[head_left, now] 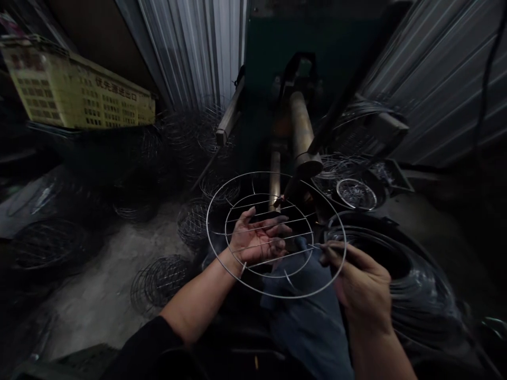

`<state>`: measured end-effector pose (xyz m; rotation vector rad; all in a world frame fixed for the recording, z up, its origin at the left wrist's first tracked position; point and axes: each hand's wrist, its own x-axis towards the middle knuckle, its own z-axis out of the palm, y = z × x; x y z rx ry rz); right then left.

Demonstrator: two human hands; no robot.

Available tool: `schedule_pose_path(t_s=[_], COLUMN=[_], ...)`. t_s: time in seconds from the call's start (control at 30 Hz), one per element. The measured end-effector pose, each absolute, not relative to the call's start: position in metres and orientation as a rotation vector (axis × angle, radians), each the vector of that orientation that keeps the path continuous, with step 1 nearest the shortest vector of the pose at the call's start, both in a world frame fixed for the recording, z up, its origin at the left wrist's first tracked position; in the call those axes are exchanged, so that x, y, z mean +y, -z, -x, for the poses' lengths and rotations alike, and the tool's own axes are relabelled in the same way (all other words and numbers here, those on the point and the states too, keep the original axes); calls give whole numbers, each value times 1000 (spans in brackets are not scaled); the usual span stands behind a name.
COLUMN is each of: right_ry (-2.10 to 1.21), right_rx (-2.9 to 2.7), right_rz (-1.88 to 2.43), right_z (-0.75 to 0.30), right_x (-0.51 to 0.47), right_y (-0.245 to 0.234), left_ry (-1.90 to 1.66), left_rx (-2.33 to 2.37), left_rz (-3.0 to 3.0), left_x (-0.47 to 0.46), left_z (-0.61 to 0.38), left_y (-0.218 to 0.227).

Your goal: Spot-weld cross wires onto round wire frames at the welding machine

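A round wire grille (222,195), two rings joined by straight cross wires, is held up under the tip of a welding machine (301,132). My left hand (257,240) lies palm up beneath the grille, fingers curled loosely against the cross wires and supporting it. My right hand (360,285) is closed in a pinch on the outer ring and a cross wire end at the grille's right side. A small glow shows at the electrode tip (282,199), which touches the inner ring.
Stacks of finished wire grilles (162,279) lie on the dusty floor to the left. A tub with coiled wire rings (404,285) sits at my right. A tray of small rings (356,192) rests beside the machine. Corrugated metal walls (190,47) stand behind.
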<state>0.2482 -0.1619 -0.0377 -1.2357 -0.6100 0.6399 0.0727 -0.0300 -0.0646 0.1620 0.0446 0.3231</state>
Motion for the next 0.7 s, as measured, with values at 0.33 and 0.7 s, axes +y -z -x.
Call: schedule_pose_path(t_s=[0.33,0.7], right_ry=[-539,-387], right_rx=[-489,-618], right_rz=[1174,1238], right_z=[-259,-247], right_x=[-87,-51], right_y=[51,54], left_ry=[-486,-577], left_rx=[123,172], left_rz=[-387,-308], left_x=[-54,-45], left_z=[-72,-59], left_y=[53,50])
